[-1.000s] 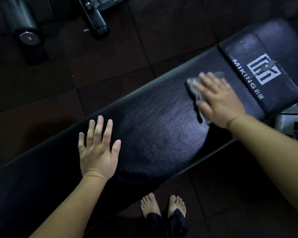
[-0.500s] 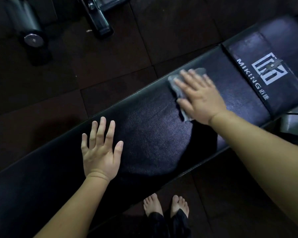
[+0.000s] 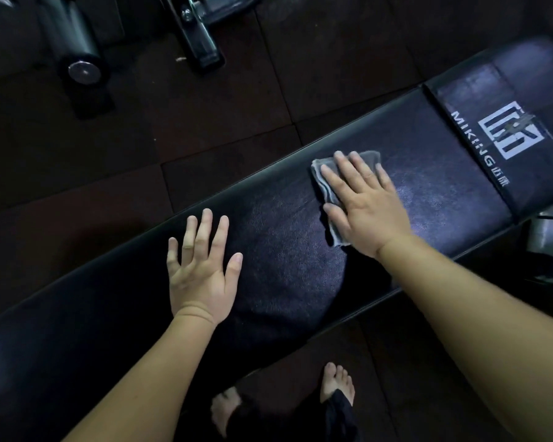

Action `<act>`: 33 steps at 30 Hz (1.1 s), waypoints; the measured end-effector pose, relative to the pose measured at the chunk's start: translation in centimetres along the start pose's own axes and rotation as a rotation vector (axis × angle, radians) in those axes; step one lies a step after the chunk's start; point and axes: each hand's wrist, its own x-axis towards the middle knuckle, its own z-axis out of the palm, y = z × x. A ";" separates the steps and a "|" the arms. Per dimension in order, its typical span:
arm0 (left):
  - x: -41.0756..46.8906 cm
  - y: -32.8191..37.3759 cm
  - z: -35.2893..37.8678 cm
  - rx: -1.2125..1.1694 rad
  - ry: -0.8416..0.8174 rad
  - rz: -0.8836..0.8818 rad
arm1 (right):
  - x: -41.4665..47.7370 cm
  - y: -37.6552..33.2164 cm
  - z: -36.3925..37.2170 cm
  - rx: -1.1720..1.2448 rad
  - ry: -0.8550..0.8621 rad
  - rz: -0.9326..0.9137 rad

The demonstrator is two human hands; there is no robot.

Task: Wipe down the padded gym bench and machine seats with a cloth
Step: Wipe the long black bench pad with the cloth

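A long black padded bench (image 3: 284, 269) runs diagonally from lower left to upper right, with a white logo and lettering on its far-right section (image 3: 508, 135). My right hand (image 3: 364, 202) presses a folded grey cloth (image 3: 324, 183) flat onto the pad with straight fingers; most of the cloth is hidden under the palm. My left hand (image 3: 201, 272) rests flat on the bench with fingers spread, about a hand's width to the left of the cloth.
Dark rubber floor tiles (image 3: 221, 116) lie beyond the bench. A metal machine foot (image 3: 201, 43) and a cylindrical roller end (image 3: 83, 70) stand at the top left. Grey metal frame parts (image 3: 549, 244) sit by the bench's right end. My bare feet (image 3: 337, 382) are below the bench.
My right hand has slid the cloth leftward along the bench, away from the logo section and closer to my left hand. My left hand has stayed flat in place.
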 end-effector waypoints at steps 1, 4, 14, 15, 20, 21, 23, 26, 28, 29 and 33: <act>0.0 0.0 -0.1 0.003 -0.010 -0.002 | -0.4 -1.6 0.2 0.002 0.000 0.097; -0.1 -0.1 -0.4 0.032 -0.039 -0.014 | -4.9 -7.9 1.8 -0.007 -0.037 0.036; -2.6 -6.2 -3.5 -0.029 -0.162 0.076 | -2.4 -11.3 1.5 0.036 -0.065 0.058; -3.3 -7.9 -3.8 -0.018 -0.152 0.052 | -1.0 -13.3 1.6 0.038 -0.057 0.147; -7.1 -16.6 -4.5 -0.006 -0.128 -0.065 | 0.6 -25.1 2.1 0.054 -0.060 0.148; -7.8 -18.1 -4.5 -0.008 -0.132 -0.089 | -0.3 -27.9 2.5 0.051 -0.081 0.033; -8.9 -20.4 -4.2 0.021 -0.146 -0.089 | -3.0 -31.9 3.7 0.031 -0.111 -0.190; -9.3 -21.7 -3.2 0.057 -0.115 -0.022 | -4.2 -30.0 4.4 -0.001 -0.105 -0.422; -9.3 -21.8 -2.6 0.054 -0.090 -0.003 | -2.8 -26.2 3.9 -0.033 -0.083 -0.357; -9.3 -21.8 -2.4 0.055 -0.077 0.003 | -1.8 -24.6 3.3 -0.013 -0.064 -0.240; -9.3 -21.9 -2.2 0.029 -0.026 0.020 | 1.2 -27.4 2.9 0.040 0.001 0.287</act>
